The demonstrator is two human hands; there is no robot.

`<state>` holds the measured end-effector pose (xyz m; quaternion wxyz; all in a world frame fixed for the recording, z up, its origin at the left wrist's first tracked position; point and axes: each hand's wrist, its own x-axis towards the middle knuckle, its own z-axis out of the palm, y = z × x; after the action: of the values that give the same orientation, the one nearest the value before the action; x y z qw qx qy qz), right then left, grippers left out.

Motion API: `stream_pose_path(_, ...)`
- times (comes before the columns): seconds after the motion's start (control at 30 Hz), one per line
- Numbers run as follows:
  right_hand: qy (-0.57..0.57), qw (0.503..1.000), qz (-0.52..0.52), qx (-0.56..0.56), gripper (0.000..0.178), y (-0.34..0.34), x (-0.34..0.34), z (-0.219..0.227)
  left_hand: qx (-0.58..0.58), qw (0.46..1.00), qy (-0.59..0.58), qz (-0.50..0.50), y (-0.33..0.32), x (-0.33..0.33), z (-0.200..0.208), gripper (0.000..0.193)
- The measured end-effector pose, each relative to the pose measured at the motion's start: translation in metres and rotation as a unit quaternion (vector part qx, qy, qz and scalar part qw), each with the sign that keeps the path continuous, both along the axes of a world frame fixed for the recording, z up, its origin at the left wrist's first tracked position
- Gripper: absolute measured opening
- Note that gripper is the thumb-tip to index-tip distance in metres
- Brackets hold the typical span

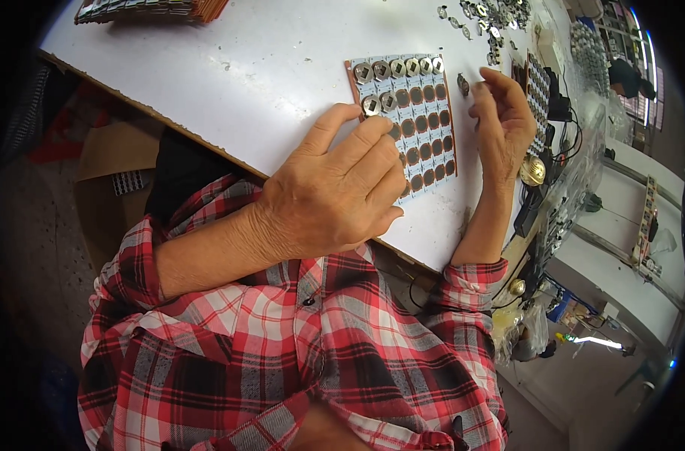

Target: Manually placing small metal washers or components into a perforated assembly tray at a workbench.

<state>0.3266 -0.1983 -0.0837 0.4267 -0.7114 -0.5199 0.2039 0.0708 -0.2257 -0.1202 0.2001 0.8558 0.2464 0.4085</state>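
Note:
A panel of small circuit boards (433, 113) lies on the white table in front of me, with rows of dark round spots. Shiny round metal pieces, each with a square hole, fill its far row and begin the second row. Over the panel's left side reaches my left hand (335, 180), its bent fingertips on either side of a round metal piece (370, 105) at the start of the second row. My right hand (504, 124) is raised just right of the panel, fingers curved and apart. A loose metal piece (463, 84) lies by its fingertips.
Loose metal pieces (495, 32) are scattered at the table's far right. A stack of panels (151, 9) sits at the far left. Beyond my right hand are another filled panel (536, 98) and black cables (572, 135). A cardboard box (109, 158) stands below the left table edge.

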Motion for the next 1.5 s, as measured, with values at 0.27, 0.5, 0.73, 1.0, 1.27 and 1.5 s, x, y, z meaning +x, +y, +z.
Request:
stream_pose_path(0.27,-0.089,0.994,0.068,-0.015,0.016,-0.007,-0.004,0.003,0.001,1.000,0.009,0.002,0.000,-0.002,0.001,0.051)
stream_pose_path(0.5,0.235,0.971,0.051,-0.011,0.030,-0.010,0.001,0.019,-0.010,1.000,0.008,0.000,0.001,-0.004,0.004,0.051)
stream_pose_path(0.73,0.408,0.889,0.204,-0.041,0.033,-0.021,-0.020,0.029,-0.254,0.955,-0.153,-0.002,0.039,0.000,0.021,0.030)
stream_pose_path(1.0,0.379,0.910,0.153,-0.065,0.030,-0.024,-0.051,0.032,-0.504,0.814,-0.256,-0.137,0.065,0.023,0.024,0.016)
stream_pose_path(1.27,0.506,0.847,0.125,-0.103,0.026,-0.030,-0.057,0.031,-0.133,0.976,-0.168,0.025,0.057,0.028,0.015,0.010)
stream_pose_path(1.5,0.349,0.926,0.134,-0.047,0.030,-0.030,-0.064,0.030,-0.309,0.931,-0.196,-0.009,0.054,0.023,0.025,0.012)
